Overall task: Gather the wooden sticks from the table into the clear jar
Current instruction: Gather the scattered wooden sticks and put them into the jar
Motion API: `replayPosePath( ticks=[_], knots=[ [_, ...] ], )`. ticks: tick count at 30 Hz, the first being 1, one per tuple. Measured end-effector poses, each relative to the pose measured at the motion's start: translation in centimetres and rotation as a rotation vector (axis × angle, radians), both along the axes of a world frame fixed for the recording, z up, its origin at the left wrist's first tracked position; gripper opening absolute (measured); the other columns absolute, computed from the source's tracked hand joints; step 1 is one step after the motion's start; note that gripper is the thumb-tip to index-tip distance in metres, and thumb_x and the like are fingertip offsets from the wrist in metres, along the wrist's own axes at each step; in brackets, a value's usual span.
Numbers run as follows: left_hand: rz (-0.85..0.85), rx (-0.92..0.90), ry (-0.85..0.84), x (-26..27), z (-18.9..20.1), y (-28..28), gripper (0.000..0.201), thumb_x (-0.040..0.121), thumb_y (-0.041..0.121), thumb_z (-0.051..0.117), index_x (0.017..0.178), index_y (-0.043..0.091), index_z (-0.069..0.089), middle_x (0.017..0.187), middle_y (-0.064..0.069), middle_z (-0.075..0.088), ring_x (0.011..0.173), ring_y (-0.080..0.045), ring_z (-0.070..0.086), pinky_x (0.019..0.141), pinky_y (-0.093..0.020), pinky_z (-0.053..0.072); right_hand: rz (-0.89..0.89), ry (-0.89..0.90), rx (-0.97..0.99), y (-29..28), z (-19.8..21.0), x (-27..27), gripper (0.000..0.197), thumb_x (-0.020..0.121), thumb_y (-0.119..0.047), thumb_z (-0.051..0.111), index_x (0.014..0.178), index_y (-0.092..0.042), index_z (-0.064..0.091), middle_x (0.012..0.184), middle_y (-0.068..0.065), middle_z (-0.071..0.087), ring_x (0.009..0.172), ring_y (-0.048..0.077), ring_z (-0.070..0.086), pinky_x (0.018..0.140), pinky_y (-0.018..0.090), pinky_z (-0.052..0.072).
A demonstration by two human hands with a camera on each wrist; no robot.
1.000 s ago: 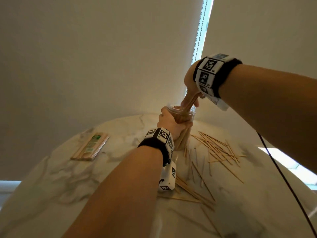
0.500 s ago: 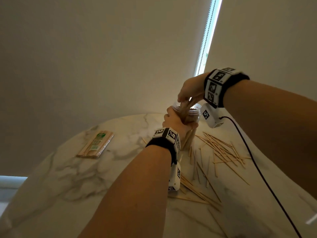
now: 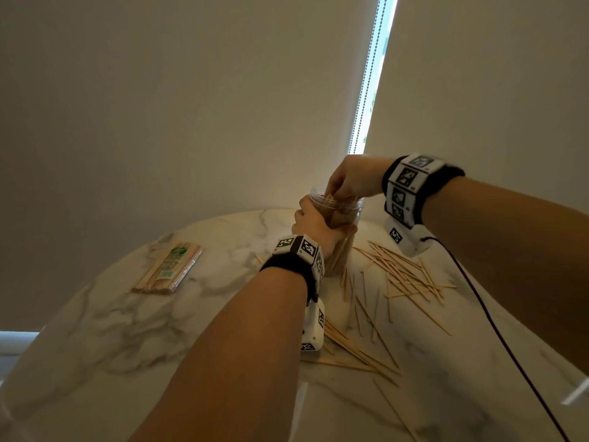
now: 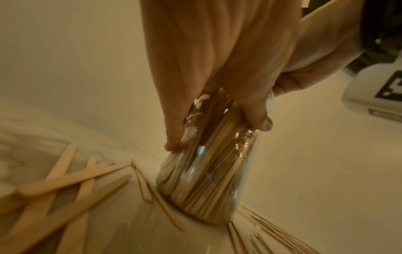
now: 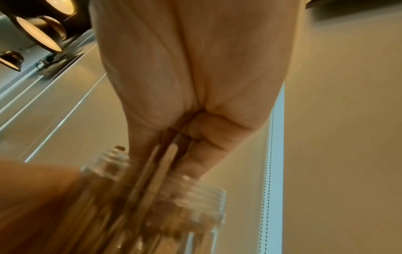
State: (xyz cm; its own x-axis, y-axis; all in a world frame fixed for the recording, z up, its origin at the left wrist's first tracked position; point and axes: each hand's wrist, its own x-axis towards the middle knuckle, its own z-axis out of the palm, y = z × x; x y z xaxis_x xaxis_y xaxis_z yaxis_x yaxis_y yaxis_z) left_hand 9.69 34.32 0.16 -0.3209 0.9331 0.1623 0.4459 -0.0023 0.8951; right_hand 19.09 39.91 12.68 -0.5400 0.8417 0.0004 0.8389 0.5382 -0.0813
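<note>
The clear jar (image 3: 345,218) stands upright near the far edge of the marble table (image 3: 105,320), packed with wooden sticks. My left hand (image 3: 314,223) grips the jar's side; the left wrist view shows the fingers (image 4: 259,118) wrapped round the jar (image 4: 208,180). My right hand (image 3: 349,180) is over the jar's mouth with its fingertips inside the rim. In the right wrist view it pinches a few wooden sticks (image 5: 167,158) that reach down into the jar (image 5: 191,197). Several loose sticks (image 3: 404,275) lie scattered on the table to the right of and in front of the jar.
A wrapped pack of sticks (image 3: 169,267) lies at the left of the table. A black cable (image 3: 497,330) runs from my right wrist across the table's right side. Window blinds with a bead chain (image 3: 363,90) hang right behind the table.
My right hand has come down from above the jar and pushed its sticks into the jar's mouth. The left hand has kept its grip on the jar.
</note>
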Motion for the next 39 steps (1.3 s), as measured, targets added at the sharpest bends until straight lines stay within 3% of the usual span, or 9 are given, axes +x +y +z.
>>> replayPosePath(
  ticks=[3,6,9,17,21,26,31,34,39],
  knots=[
    [0.01,0.01,0.006,0.1,0.0,0.0,0.107,0.071,0.043,0.083,0.15,0.018,0.016,0.141,-0.009,0.042,0.127,-0.032,0.047,0.105,-0.048,0.045,-0.018,0.021,-0.012,-0.4,0.4,-0.6,0.022,0.095,-0.029,0.061,0.109,-0.019,0.075,0.105,-0.003,0.073,0.091,0.012,0.067,0.076,0.025,0.054],
    [0.014,0.021,0.013,0.1,-0.1,0.0,0.106,0.07,0.043,0.084,0.149,0.017,0.018,0.137,-0.01,0.044,0.124,-0.032,0.049,0.103,-0.048,0.047,-0.029,-0.165,-0.056,-1.1,1.6,-0.6,0.022,0.096,-0.026,0.063,0.115,-0.018,0.07,0.115,-0.001,0.069,0.099,0.014,0.065,0.064,0.018,0.05],
    [0.019,0.021,0.024,0.1,-0.2,0.1,0.104,0.07,0.044,0.084,0.148,0.016,0.021,0.136,-0.01,0.044,0.123,-0.032,0.05,0.102,-0.048,0.046,-0.029,-0.296,0.018,-1.2,1.3,-0.9,0.024,0.092,-0.016,0.066,0.113,-0.024,0.073,0.094,-0.01,0.067,0.085,0.01,0.06,0.067,0.023,0.044],
    [0.038,0.033,0.038,0.2,-0.4,0.2,0.106,0.07,0.046,0.083,0.149,0.016,0.019,0.138,-0.01,0.043,0.125,-0.031,0.049,0.104,-0.047,0.045,-0.053,0.135,-0.124,-0.8,1.3,0.1,0.011,0.084,-0.015,0.078,0.095,-0.016,0.076,0.085,-0.006,0.075,0.076,0.002,0.068,0.065,0.014,0.043],
    [0.019,0.023,0.024,0.1,-0.4,0.1,0.107,0.071,0.044,0.084,0.15,0.016,0.017,0.14,-0.01,0.042,0.127,-0.032,0.047,0.105,-0.048,0.044,-0.082,0.053,-0.084,-0.4,0.4,-0.4,0.007,0.084,-0.026,0.077,0.09,-0.021,0.076,0.1,-0.001,0.075,0.093,0.015,0.069,0.091,0.031,0.054],
    [0.029,0.009,0.022,0.2,-0.4,0.2,0.108,0.071,0.044,0.084,0.15,0.018,0.016,0.141,-0.009,0.041,0.127,-0.031,0.047,0.104,-0.048,0.046,-0.041,0.172,-0.098,-0.7,-0.7,-1.0,0.012,0.089,-0.028,0.071,0.097,-0.024,0.078,0.099,-0.003,0.074,0.089,0.013,0.066,0.075,0.023,0.049],
    [0.032,0.027,0.03,0.3,-0.4,0.1,0.11,0.07,0.044,0.085,0.151,0.014,0.017,0.143,-0.011,0.041,0.129,-0.031,0.046,0.106,-0.046,0.043,-0.05,0.413,0.255,-2.6,-1.9,1.3,0.013,0.092,-0.028,0.066,0.098,-0.02,0.074,0.095,-0.005,0.068,0.087,0.01,0.06,0.058,0.014,0.036],
    [-0.004,0.003,-0.04,0.1,0.1,-0.1,0.114,0.065,0.044,0.088,0.151,0.016,0.018,0.143,-0.008,0.044,0.129,-0.029,0.048,0.105,-0.045,0.047,-0.078,0.543,0.282,-5.4,-3.4,4.0,0.008,0.091,-0.028,0.066,0.096,-0.023,0.069,0.093,-0.006,0.066,0.084,0.011,0.06,0.057,0.013,0.035],
    [-0.062,-0.089,0.03,-0.6,1.0,-1.7,0.122,0.061,0.049,0.09,0.153,0.012,0.019,0.144,-0.008,0.049,0.13,-0.028,0.051,0.104,-0.043,0.046,-0.041,0.611,0.224,-8.5,-6.0,6.1,0.031,0.094,-0.024,0.064,0.125,-0.021,0.064,0.09,-0.008,0.069,0.079,0.008,0.062,0.062,0.012,0.038]
  ],
)
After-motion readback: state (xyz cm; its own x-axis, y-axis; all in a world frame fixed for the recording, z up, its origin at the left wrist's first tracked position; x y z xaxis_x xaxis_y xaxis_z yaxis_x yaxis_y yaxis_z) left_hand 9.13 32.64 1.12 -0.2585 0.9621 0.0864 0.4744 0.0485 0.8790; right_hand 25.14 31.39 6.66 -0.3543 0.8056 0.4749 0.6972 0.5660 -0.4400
